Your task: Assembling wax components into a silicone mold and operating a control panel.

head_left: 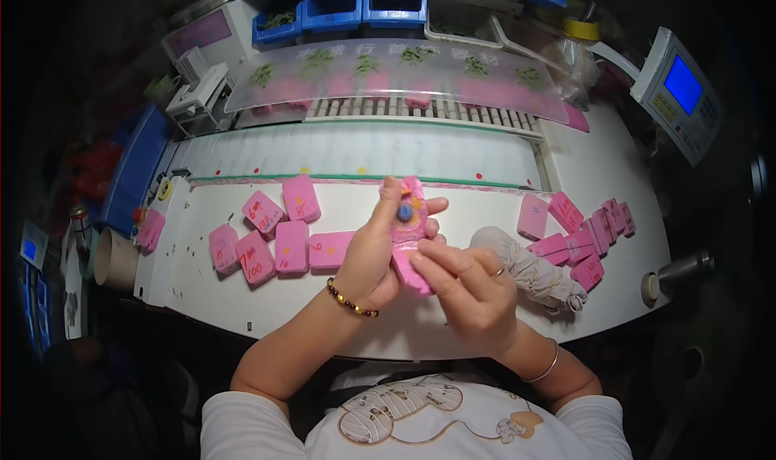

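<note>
In front of my body, above the white worktop, I hold a pink rubber mould (409, 205) with both hands. Its upper part shows a blue round spot and orange marks. My left hand (373, 246) is closed round it from the left, thumb along its upper edge. At its lower end, the thumb and fingers of my right hand (469, 286) pinch the pink material. Beside my right hand lies a grey-white cloth pouch (525, 270) with a gathered, tied end. Left of my left wrist sits a pink block (330, 251), partly behind my hand.
Several pink blocks (257, 258) lie left, and more pink blocks (578, 246) lie right. Beyond runs a white conveyor strip (356, 151), with a translucent cover (388, 76) and blue bins (394, 7) behind. A device with a blue screen (683, 86) stands right.
</note>
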`<state>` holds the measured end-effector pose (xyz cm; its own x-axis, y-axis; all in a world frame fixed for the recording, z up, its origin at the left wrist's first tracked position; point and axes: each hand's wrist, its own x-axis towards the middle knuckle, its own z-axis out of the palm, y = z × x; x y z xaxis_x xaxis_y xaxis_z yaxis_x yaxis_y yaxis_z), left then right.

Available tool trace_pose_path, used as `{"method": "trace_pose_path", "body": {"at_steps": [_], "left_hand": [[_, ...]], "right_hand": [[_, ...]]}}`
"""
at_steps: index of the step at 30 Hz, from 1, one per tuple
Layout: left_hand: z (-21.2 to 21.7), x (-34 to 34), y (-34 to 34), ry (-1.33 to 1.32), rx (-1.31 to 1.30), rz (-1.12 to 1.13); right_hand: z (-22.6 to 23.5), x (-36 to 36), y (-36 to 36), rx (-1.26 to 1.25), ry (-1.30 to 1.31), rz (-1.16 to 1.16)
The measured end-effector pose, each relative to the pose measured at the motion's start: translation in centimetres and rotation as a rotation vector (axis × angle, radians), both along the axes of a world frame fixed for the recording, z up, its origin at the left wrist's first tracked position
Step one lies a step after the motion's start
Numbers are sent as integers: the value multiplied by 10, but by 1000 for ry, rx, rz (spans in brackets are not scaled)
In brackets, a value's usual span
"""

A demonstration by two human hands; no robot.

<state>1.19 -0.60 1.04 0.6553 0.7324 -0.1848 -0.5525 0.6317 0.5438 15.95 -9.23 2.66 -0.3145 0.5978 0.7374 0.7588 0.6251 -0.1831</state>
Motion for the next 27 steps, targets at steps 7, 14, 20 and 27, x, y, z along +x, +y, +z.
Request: {"method": "trace_pose_path", "body": {"at_steps": [7, 14, 20, 27], "left_hand": [[8, 3, 2, 87, -20, 47], [7, -3, 0, 331, 103, 41], [-4, 0, -6, 370, 160, -49], [18, 14, -14, 433, 291, 120]], "right_hand": [[-16, 24, -14, 58, -138, 53], [5, 77, -16, -536, -300, -255], [34, 78, -8, -319, -274, -198], [39, 31, 5, 119, -320, -170]]}}
